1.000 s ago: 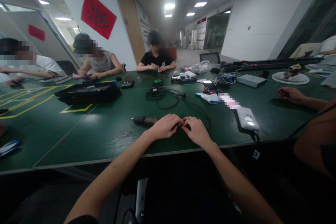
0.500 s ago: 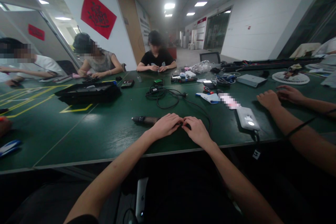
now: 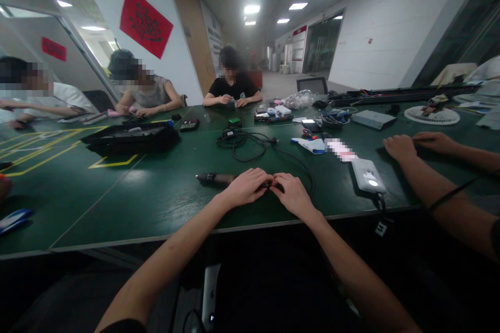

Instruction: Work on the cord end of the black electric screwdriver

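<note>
An electric screwdriver (image 3: 216, 178) lies on the green table in front of me, its black tip pointing left. My left hand (image 3: 249, 186) is closed over the rear part of its brown body. My right hand (image 3: 292, 192) is closed in a pinch at the tail end, its fingertips meeting those of the left. A small dark piece shows between the fingertips, too small and covered to name. From near the right hand a black cable (image 3: 302, 162) curves up and away to a loose coil in the middle of the table.
A black tray (image 3: 130, 139) stands at the left. Right of my hands are a white device (image 3: 368, 177) with a lit spot, a blue-and-white packet (image 3: 308, 145) and a co-worker's hands (image 3: 402, 146). Other people sit across. A blue-and-white tool (image 3: 14, 220) lies far left.
My hands stay almost still at the screwdriver's tail. The hands of the person across have moved slightly apart, and the co-worker's far hand at the right has shifted a little.
</note>
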`<move>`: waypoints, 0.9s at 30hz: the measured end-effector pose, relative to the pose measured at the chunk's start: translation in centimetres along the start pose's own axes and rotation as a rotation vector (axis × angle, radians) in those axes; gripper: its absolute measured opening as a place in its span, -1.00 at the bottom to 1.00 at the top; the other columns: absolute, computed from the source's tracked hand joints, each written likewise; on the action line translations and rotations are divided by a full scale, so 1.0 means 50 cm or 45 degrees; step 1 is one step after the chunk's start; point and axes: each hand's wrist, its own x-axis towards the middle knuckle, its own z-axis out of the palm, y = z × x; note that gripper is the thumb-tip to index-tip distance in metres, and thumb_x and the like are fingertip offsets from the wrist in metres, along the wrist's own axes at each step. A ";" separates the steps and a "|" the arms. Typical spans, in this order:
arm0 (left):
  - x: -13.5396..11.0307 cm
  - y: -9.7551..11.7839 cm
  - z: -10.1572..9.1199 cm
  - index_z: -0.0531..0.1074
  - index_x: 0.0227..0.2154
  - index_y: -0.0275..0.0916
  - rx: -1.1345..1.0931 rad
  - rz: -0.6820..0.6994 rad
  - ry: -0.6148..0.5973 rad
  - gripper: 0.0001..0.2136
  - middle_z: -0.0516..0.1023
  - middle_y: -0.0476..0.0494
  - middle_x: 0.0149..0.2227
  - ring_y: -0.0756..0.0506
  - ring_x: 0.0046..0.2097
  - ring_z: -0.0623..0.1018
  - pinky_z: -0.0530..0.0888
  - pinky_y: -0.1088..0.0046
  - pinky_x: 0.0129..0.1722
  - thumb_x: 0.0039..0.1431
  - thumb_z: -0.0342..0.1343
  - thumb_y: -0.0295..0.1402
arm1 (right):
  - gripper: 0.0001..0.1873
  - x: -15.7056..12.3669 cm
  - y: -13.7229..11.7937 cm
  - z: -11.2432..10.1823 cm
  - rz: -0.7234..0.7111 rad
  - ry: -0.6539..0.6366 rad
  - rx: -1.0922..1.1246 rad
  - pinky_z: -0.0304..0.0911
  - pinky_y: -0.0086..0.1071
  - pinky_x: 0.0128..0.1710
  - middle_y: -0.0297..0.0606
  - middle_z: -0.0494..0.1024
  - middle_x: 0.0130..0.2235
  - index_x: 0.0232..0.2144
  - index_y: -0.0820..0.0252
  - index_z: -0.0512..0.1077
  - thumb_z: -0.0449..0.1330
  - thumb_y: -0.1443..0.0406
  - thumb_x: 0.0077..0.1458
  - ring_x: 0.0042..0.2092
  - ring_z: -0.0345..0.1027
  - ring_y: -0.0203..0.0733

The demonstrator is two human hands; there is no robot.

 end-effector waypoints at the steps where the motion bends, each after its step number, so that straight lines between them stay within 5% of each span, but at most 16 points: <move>1: 0.000 0.000 0.000 0.32 0.16 -0.16 0.005 0.018 -0.007 -0.69 0.51 -0.17 0.04 -0.17 0.11 0.48 0.40 0.24 0.13 0.40 0.04 -0.40 | -0.98 0.000 0.000 0.001 -0.001 0.005 -0.004 0.25 -0.19 -0.03 -0.20 0.58 0.06 -0.21 0.09 0.51 0.25 0.30 0.32 0.08 0.42 -0.03; 27: -0.003 -0.005 0.010 0.26 0.28 -0.14 0.069 0.006 -0.005 -0.62 0.52 -0.18 0.01 -0.17 0.08 0.49 0.42 0.23 0.09 0.46 -0.01 -0.36 | -0.98 0.001 0.001 0.005 -0.002 0.010 -0.046 0.24 -0.21 -0.06 -0.22 0.60 0.02 -0.20 0.10 0.49 0.27 0.31 0.30 0.03 0.43 -0.05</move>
